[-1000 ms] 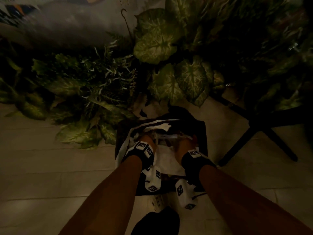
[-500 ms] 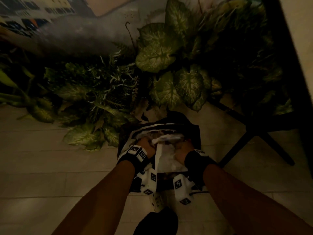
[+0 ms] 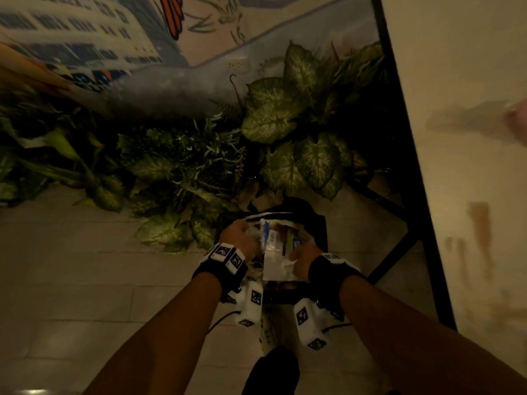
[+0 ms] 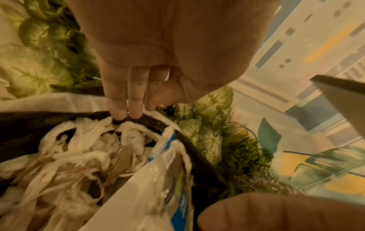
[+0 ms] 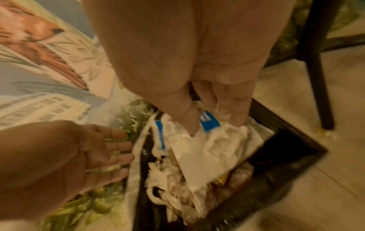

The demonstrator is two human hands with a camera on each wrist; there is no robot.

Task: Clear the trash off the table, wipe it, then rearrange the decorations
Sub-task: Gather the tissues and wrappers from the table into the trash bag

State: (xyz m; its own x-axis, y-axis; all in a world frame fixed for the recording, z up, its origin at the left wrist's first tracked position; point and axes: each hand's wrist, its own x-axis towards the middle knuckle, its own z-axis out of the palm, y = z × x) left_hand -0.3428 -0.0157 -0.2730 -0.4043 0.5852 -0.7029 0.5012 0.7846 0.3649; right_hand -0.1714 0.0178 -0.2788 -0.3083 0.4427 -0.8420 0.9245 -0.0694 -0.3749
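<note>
A black square trash bin (image 3: pixel 318 223) stands on the floor, stuffed with white tissue shreds (image 4: pixel 69 164) and a white-and-blue plastic wrapper (image 3: pixel 275 252). My left hand (image 3: pixel 242 238) hovers at the bin's left rim (image 4: pixel 197 157), fingers (image 4: pixel 126 109) straight, palm empty; in the right wrist view the left hand (image 5: pixel 88 148) is spread flat. My right hand (image 3: pixel 302 255) reaches into the bin. Its thumb (image 5: pixel 187 123) and fingers (image 5: pixel 237 115) pinch the wrapper (image 5: pixel 197 156) together with some tissue.
Leafy plants (image 3: pixel 271 115) crowd the floor behind and left of the bin. A pale tabletop (image 3: pixel 470 138) on black legs (image 3: pixel 399 252) fills the right side. A white power strip (image 3: pixel 268 332) lies near my foot. A painted wall (image 3: pixel 85 38) stands behind.
My left hand has let go of the trash and opened beside the bin. The trash sits lower in the bin. My head has lifted, bringing the tabletop into view.
</note>
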